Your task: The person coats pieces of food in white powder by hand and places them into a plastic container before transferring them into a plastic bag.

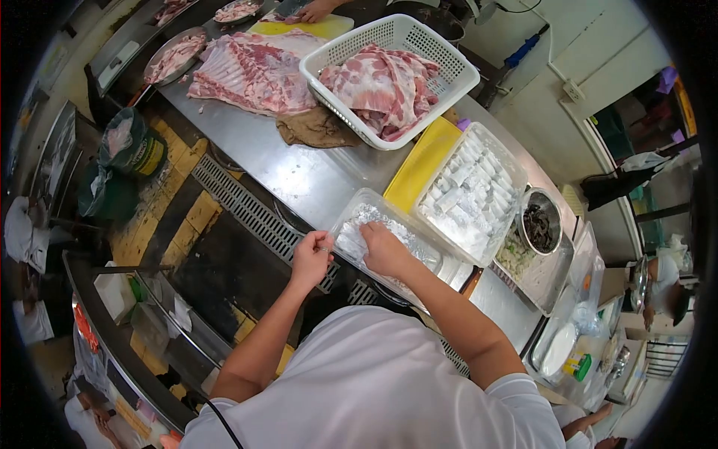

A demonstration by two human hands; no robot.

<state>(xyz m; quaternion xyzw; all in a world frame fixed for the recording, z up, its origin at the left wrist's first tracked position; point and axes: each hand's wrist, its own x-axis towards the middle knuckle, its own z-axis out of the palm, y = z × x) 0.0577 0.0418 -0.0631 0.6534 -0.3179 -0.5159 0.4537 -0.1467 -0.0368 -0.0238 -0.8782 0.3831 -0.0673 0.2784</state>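
Note:
My left hand (311, 258) is at the near left edge of a clear plastic tray (428, 253), its fingers pinched together. What it pinches, if anything, is too small to name. My right hand (384, 248) reaches into that tray, fingers bent down and closed against crumpled silvery foil (395, 231); the fingertips are partly hidden. Beyond it, a larger clear container (517, 166) holds many small foil-wrapped pieces (471, 187) in rows. A yellow board (422, 161) lies under that container's left side.
A white perforated basket (318, 84) of raw meat (385, 86) stands at the back, beside a large rib slab (254, 71) and a brown cloth (314, 127). To the right are a metal bowl (540, 221) of dark food and a metal tray (550, 280). Another person's hand (318, 10) works at the top.

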